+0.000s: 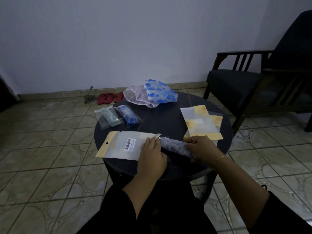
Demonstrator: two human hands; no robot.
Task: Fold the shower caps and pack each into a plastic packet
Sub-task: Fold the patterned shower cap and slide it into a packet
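From the head view, the plastic packet [121, 146] lies flat near the front edge of the round dark table [168, 119]. It is a frosted rectangle with a tan header strip, a punched hang hole and a white barcode sticker whose small print is too fine to read. The left hand [152, 156] rests on the packet's open right end, its fingers pinching the flap. Just beside that mouth, the right hand [200, 147] curls round a purple-flecked shower cap [175, 146] rolled into a tight crinkled tube, its tip at the packet's opening. A thin gold bracelet [219, 157] circles the right wrist.

Farther back on the left sit two filled clear packets, one with a green rolled cap [110, 117], one with a blue cap [129, 116]. At the rear, a sheer white cap [138, 97] and a blue-patterned cap [160, 92] lie loose and puffed, touching. On the right lies a stack of empty packets [200, 122] with yellow-orange print. Red sandals [109, 97] rest on the tiled floor by the wall; a dark wooden armchair [253, 78] stands at right.
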